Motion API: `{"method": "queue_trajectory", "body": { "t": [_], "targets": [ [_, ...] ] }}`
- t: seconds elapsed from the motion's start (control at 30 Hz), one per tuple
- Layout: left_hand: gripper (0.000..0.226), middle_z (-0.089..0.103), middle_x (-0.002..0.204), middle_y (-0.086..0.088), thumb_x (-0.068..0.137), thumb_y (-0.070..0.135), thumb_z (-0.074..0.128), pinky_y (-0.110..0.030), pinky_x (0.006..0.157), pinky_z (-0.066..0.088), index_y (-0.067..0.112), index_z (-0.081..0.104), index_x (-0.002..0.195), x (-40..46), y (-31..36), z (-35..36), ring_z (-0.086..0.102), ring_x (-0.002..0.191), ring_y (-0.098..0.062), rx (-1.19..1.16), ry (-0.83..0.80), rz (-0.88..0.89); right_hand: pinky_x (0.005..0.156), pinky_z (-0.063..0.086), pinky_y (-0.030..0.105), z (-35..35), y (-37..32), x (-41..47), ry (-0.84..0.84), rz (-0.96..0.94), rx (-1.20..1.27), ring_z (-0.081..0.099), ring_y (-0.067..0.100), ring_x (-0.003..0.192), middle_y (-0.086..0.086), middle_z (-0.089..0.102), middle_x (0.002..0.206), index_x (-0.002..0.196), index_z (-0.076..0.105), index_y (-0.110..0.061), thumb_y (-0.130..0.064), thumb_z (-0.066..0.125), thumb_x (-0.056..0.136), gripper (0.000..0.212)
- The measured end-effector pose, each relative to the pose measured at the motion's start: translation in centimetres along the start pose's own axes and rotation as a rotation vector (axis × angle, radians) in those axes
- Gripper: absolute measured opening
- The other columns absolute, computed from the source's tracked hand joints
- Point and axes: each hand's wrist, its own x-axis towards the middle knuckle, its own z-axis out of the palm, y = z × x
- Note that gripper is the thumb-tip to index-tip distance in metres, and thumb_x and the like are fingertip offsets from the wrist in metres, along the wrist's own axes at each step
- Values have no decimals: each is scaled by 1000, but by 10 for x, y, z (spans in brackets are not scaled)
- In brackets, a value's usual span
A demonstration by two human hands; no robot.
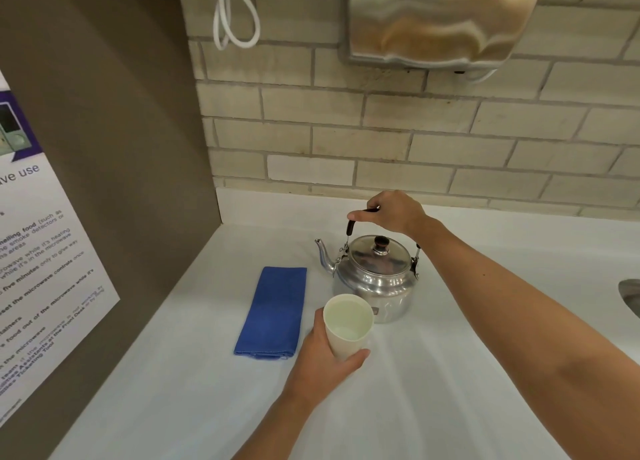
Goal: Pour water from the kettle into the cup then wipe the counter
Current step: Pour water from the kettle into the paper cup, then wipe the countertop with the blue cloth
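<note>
Both hands busy: right hand (393, 213) grips kettle (375, 279) handle, left hand (325, 366) wraps cup (348, 324), seemingly holding water, blue cloth (273, 312) left.

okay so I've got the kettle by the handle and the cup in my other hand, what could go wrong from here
1. The cup is held tilted in the left hand, and seems to hold some water already; it could slop onto the counter.
2. The kettle lid sits loose-looking; a steep tip by the right hand might drop it.
3. The spout points toward the blue cloth, so a missed pour may soak it.
</note>
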Motion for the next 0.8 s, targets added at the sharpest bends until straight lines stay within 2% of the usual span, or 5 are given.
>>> {"method": "queue_trajectory", "body": {
  "t": [0.13,0.2,0.3,0.57,0.8],
  "targets": [
    [74,48,105,28,51,59,75,4,67,39,68,23,104,0,-1,0,46,101,14,13,4,-9,52,31,27,-6,-3,-5,-36,28,-2,46,16,58,-4,45,53,54,50,-16,-65,59,76,54],
    [74,48,105,28,51,60,74,2,65,41,68,22,103,0,-1,-1,47,100,12,17,0,-3,66,43,31,-12,-4,-12,-49,14,-10,56,21,80,-1,60,72,79,64,-15,-62,59,79,47],
    [74,47,104,28,53,57,75,1,64,40,65,23,104,0,1,-1,49,99,9,18,-7,13,95,42,45,-23,-8,-36,86,-50,-46,48,26,112,7,65,106,118,60,-19,-53,58,85,47],
    [81,45,113,29,57,51,78,-17,86,41,48,26,119,-9,3,-10,49,108,-1,-36,-86,54,83,47,45,31,-29,-179,466,-36,164,58,27,95,6,67,95,110,65,-11,-16,64,86,25],
    [68,32,145,-3,89,29,54,-30,104,39,17,15,144,-54,-2,-25,38,132,-18,209,-90,114,102,38,35,123,-33,-262,157,307,19,40,24,127,5,45,138,140,39,-17,-32,47,95,48]
  ]
}}
